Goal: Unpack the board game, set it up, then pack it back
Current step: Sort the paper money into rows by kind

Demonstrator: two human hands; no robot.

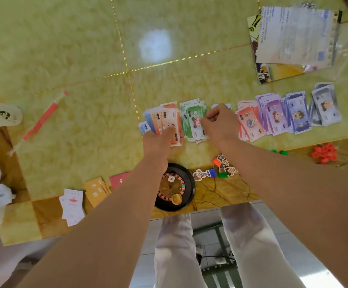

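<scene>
Now orange notes (169, 119) are gripped in the left hand (160, 140); a green note (193, 122) is pinched by the right hand (221, 123).

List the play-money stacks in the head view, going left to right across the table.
In order: fan of blue and orange notes gripped by the left hand → green pile → red pile → purple pile → blue-violet pile → grey pile.
</scene>
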